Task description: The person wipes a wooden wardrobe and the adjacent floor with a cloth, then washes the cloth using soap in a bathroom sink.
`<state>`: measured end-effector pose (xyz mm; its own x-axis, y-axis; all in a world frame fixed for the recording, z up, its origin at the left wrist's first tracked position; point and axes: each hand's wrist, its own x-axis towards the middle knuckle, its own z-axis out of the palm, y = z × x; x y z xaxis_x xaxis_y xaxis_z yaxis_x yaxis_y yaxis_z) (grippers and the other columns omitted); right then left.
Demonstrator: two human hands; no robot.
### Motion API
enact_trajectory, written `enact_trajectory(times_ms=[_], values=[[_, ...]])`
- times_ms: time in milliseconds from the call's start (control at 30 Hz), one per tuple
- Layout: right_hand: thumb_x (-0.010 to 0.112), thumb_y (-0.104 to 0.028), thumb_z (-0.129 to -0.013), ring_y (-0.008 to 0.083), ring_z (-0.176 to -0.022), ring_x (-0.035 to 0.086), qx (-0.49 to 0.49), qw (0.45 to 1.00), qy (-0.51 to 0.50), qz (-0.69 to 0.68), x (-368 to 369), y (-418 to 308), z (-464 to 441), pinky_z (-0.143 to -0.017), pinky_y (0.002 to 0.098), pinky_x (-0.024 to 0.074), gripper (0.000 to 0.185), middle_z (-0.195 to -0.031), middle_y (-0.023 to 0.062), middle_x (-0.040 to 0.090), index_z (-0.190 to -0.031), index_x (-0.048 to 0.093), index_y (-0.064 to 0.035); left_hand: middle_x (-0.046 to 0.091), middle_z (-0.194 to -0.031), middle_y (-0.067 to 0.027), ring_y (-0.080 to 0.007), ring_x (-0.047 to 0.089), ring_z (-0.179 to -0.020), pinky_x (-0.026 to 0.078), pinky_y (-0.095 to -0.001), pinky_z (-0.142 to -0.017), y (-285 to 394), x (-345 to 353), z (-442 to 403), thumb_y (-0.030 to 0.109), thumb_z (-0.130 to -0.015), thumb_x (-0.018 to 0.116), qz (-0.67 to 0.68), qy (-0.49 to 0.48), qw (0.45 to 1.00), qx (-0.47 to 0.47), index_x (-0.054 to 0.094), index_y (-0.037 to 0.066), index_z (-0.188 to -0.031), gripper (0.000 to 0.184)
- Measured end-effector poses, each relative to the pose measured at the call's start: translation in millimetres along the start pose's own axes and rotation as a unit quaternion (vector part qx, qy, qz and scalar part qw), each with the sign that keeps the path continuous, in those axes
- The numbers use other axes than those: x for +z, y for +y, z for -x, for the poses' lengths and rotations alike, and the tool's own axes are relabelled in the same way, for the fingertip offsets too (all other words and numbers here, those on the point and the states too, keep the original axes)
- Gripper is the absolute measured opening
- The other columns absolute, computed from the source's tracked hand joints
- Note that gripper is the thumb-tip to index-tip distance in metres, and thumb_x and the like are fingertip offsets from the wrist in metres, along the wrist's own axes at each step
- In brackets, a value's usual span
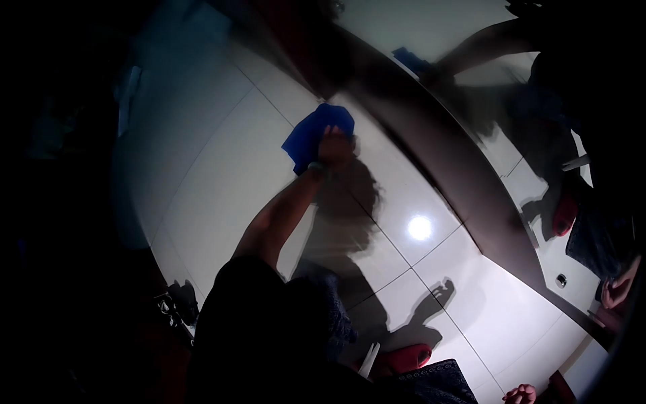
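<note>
My left hand (336, 145) presses a blue cloth (306, 140) against the pale tiled floor, fingers bent over it. A band circles that wrist. At the bottom right edge, my right hand (521, 394) is only partly in view, with loosely curled fingers and nothing visible in them. Its shadow on the tiles shows fingers somewhat apart. Near my body are a red slipper (404, 359), a white strip-like object (369, 360) and dark patterned fabric (441, 382).
Right of the cloth runs a dark brown base panel (437, 148). Beyond it, a reflective surface (494, 145) mirrors my arm, the cloth and the slipper. A bright light spot (420, 227) shines on the floor tiles (208, 155). Dark objects (180, 301) lie at lower left; the surroundings are very dark.
</note>
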<state>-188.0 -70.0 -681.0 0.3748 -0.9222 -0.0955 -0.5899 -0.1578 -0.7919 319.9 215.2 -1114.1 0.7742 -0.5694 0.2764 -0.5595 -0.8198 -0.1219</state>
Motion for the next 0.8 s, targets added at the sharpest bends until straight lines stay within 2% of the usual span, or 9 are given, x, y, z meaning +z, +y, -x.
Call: enact_trajectory(times_ms=[67, 133, 200, 267, 400, 533, 600, 667, 800], values=[[0.051, -0.010, -0.087, 0.0214, -0.086, 0.055, 0.000, 1.000, 0.003, -0.004, 3.3, 0.5, -2.8, -0.079, 0.0323, 0.0449, 0.016, -0.093, 0.0141, 0.058, -0.096, 0.054, 0.0027, 0.061, -0.097, -0.0178, -0.0282, 0.052, -0.104, 0.033, -0.0463, -0.098, 2.0, -9.2, -7.2, 0.035, -0.083, 0.052, -0.017, -0.022, 1.000, 0.012, 0.064, 0.005, -0.089, 0.033], [0.050, -0.010, -0.087, 0.0209, -0.086, 0.055, -0.011, 1.000, 0.002, -0.021, 0.8, 3.6, -2.1, -0.079, 0.0322, 0.0449, 0.017, -0.093, 0.0140, 0.058, -0.097, 0.054, 0.0029, 0.061, -0.102, -0.0202, -0.0312, 0.053, -0.104, 0.034, -0.0461, -0.096, -3.3, 7.8, -39.1, 0.031, -0.089, 0.043, 0.025, 0.061, 0.995, -0.078, 0.061, -0.004, -0.094, 0.040], [0.050, -0.009, -0.087, 0.0206, -0.086, 0.055, -0.006, 1.000, 0.005, -0.005, 2.7, -3.5, 1.6, -0.079, 0.0316, 0.0449, 0.017, -0.092, 0.0139, 0.058, -0.097, 0.054, 0.0033, 0.061, -0.103, -0.0191, -0.0306, 0.052, -0.106, 0.034, -0.0448, -0.095, 2.4, -51.2, -79.6, 0.034, -0.090, 0.040, 0.072, -0.164, 0.974, -0.141, 0.061, -0.004, -0.095, 0.044], [0.050, -0.009, -0.087, 0.0209, -0.085, 0.055, 0.008, 0.999, 0.037, -0.006, 3.7, -4.1, 2.2, -0.079, 0.0311, 0.0446, 0.017, -0.092, 0.0142, 0.058, -0.098, 0.054, 0.0038, 0.061, -0.104, -0.0182, -0.0301, 0.051, -0.108, 0.033, -0.0434, -0.094, 2.8, -43.0, -76.3, 0.035, -0.091, 0.036, 0.064, -0.188, 0.966, -0.163, 0.061, -0.004, -0.095, 0.047], [0.049, -0.010, -0.088, 0.0212, -0.086, 0.054, 0.029, 0.999, 0.031, -0.010, 3.2, -11.3, 7.3, -0.081, 0.0310, 0.0442, 0.019, -0.094, 0.0144, 0.057, -0.099, 0.054, 0.0043, 0.059, -0.105, -0.0179, -0.0311, 0.050, -0.108, 0.034, -0.0476, -0.094, 8.9, -19.4, -14.3, 0.035, -0.088, 0.041, 0.023, -0.091, 0.994, -0.059, 0.062, 0.001, -0.097, 0.042], [0.049, -0.012, -0.089, 0.0210, -0.087, 0.053, 0.066, 0.998, 0.012, 0.012, 2.7, -15.0, 5.1, -0.081, 0.0318, 0.0426, 0.019, -0.093, 0.0138, 0.056, -0.100, 0.053, 0.0032, 0.060, -0.103, -0.0184, -0.0323, 0.050, -0.108, 0.034, -0.0481, -0.093, 13.7, -42.7, -6.4, 0.037, -0.086, 0.044, 0.089, -0.123, 0.986, -0.062, 0.062, -0.001, -0.097, 0.043], [0.048, -0.013, -0.089, 0.0205, -0.085, 0.052, 0.040, 0.999, -0.001, 0.011, 5.1, -14.3, 2.0, -0.080, 0.0313, 0.0421, 0.019, -0.092, 0.0134, 0.056, -0.099, 0.053, 0.0029, 0.061, -0.102, -0.0168, -0.0320, 0.051, -0.107, 0.034, -0.0473, -0.092, 1.3, 16.9, -25.5, 0.038, -0.084, 0.046, -0.055, 0.020, 0.997, -0.044, 0.062, 0.000, -0.097, 0.043], [0.048, -0.015, -0.089, 0.0194, -0.082, 0.050, 0.006, 1.000, -0.016, 0.017, 5.8, -12.7, 1.3, -0.078, 0.0311, 0.0407, 0.019, -0.089, 0.0122, 0.055, -0.098, 0.053, 0.0016, 0.060, -0.100, -0.0191, -0.0308, 0.048, -0.109, 0.035, -0.0468, -0.090, 3.8, -16.6, -72.8, 0.032, -0.089, 0.040, 0.018, -0.122, 0.984, -0.128, 0.062, -0.002, -0.093, 0.041], [0.048, -0.016, -0.089, 0.0208, -0.084, 0.050, -0.013, 1.000, -0.017, 0.001, 5.2, -14.5, 6.4, -0.080, 0.0327, 0.0406, 0.021, -0.092, 0.0128, 0.054, -0.099, 0.052, 0.0016, 0.058, -0.106, -0.0191, -0.0311, 0.047, -0.112, 0.035, -0.0454, -0.092, 9.7, -42.4, -76.6, 0.032, -0.090, 0.040, 0.045, -0.178, 0.970, -0.158, 0.062, -0.002, -0.095, 0.040]])
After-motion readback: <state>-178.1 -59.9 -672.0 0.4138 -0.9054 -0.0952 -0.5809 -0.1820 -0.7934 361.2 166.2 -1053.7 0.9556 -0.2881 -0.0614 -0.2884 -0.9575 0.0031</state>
